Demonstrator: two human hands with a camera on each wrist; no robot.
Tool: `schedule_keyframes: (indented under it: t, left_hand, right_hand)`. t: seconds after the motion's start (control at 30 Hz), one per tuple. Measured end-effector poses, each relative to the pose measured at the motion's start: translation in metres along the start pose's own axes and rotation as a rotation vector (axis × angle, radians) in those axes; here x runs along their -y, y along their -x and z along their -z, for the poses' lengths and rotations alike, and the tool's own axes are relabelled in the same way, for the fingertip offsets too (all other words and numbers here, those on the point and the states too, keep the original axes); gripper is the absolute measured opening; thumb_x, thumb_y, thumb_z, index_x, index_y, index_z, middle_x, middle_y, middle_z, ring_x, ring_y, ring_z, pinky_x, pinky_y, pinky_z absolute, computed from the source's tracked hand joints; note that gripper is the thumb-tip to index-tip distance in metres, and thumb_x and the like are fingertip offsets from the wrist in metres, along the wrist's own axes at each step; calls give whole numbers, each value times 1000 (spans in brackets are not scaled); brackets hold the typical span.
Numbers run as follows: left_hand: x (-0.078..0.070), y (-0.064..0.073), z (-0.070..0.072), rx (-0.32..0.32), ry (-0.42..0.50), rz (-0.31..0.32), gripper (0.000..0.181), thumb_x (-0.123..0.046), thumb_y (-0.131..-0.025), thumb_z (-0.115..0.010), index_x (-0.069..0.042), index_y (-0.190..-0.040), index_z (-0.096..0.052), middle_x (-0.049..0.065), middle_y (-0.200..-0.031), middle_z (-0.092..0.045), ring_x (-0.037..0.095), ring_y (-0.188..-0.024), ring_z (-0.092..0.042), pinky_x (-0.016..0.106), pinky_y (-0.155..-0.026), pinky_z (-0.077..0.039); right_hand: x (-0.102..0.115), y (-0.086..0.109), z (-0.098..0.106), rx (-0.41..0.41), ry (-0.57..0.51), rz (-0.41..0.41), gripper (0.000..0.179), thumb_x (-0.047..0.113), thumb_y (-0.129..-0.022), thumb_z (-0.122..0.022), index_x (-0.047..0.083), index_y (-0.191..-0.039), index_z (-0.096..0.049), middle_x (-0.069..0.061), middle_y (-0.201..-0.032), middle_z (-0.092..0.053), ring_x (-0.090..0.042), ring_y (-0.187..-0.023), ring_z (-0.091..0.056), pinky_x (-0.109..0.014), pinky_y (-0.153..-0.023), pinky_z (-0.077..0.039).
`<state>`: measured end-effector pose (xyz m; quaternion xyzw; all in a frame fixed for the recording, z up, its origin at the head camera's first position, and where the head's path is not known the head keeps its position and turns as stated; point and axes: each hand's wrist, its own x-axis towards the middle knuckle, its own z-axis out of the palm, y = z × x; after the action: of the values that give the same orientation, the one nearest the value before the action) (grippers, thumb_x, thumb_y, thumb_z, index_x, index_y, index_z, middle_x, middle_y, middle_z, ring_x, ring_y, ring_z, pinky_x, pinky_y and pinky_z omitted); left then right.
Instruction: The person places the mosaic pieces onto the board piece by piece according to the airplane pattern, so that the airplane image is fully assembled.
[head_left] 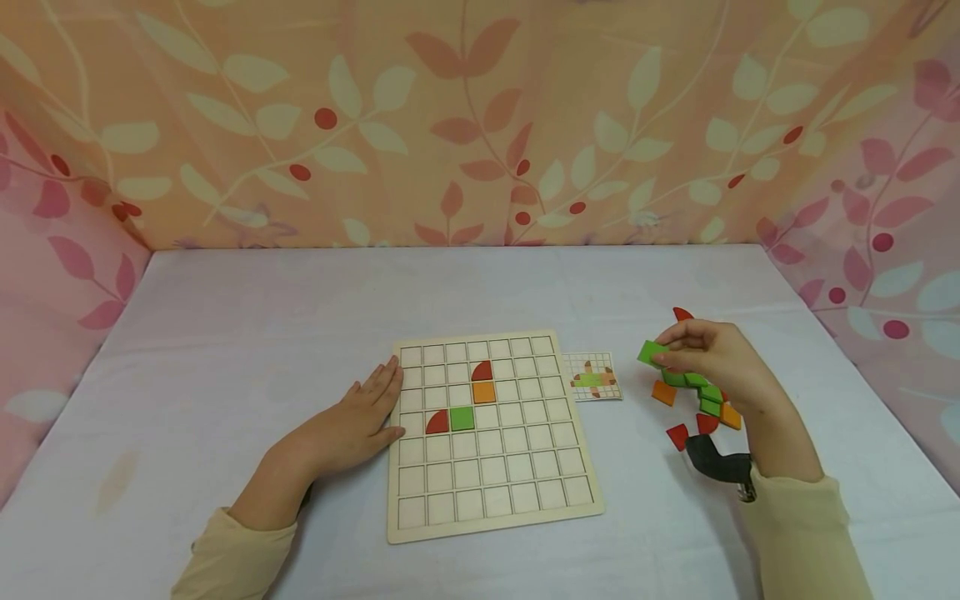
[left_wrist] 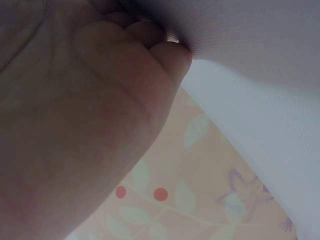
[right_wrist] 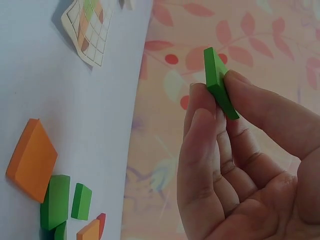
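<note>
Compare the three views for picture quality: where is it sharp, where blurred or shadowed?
Head view: even, soft light, sharp on the grid board and the green tile pinched by the right hand. Left wrist view: the left hand fills the frame, dim and out of focus. Right wrist view: tile crisp, backdrop soft.

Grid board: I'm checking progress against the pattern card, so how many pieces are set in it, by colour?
Red quarter-circle pieces: 2
Orange square piece: 1
Green square piece: 1
Total on the grid board: 4
</note>
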<state>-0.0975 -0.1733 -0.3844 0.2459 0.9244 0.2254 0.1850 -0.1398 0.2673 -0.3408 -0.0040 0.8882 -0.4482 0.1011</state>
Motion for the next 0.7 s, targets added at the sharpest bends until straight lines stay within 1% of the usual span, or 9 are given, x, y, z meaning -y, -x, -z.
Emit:
schedule_keyframes:
  t: [0.27,0.37,0.5,0.6,0.7]
  left_hand:
    - [1,0,0,3,-5,5,72,-25,-98,-51,8,-147,-10,21,-156,2,38,-142,-2,57,-111,-10]
    - [1,0,0,3,-7,6,72,-25,-98,-51,8,-148,-10,21,-156,2,38,-142,-2,57,-111,-10]
    - [2,-1,-1,0,-15,6,72,-24,-97,-51,8,-147,-10,21,-156,2,38,-142,-2,57,-111,-10]
    - [2,-2,-1,-8,-20,-5,72,-23,-97,-52,9,-147,-11,21,-156,1,38,-142,-2,57,-111,-10]
    - [2,-2,-1,-11,-21,-21,71,-21,-97,-53,9,-147,-13,21,-156,0,38,-142,-2,57,-111,-11]
  right_hand:
    - [1,-1,-3,17,-7,1,36,17,-87,-69,-8,-109,-55,-5,-84,-65,-27,-79,-62,-33,-71,-56]
    - [1,-2,-5,26,-9,5,36,17,-87,-69,-8,-108,-55,-5,-84,-65,-26,-79,-63,-32,-71,-56]
    - [2,-3,-8,36,-12,7,36,14,-87,-69,-9,-110,-55,-5,-84,-64,-21,-78,-63,-31,-70,-55]
    - [3,-3,-10,41,-6,9,35,14,-87,-69,-9,-110,-56,-6,-85,-63,-20,-76,-63,-31,-69,-55]
    - [4,-3,-13,45,-8,11,35,15,-86,-70,-9,-108,-57,-8,-86,-64,-24,-76,-63,-32,-69,-55]
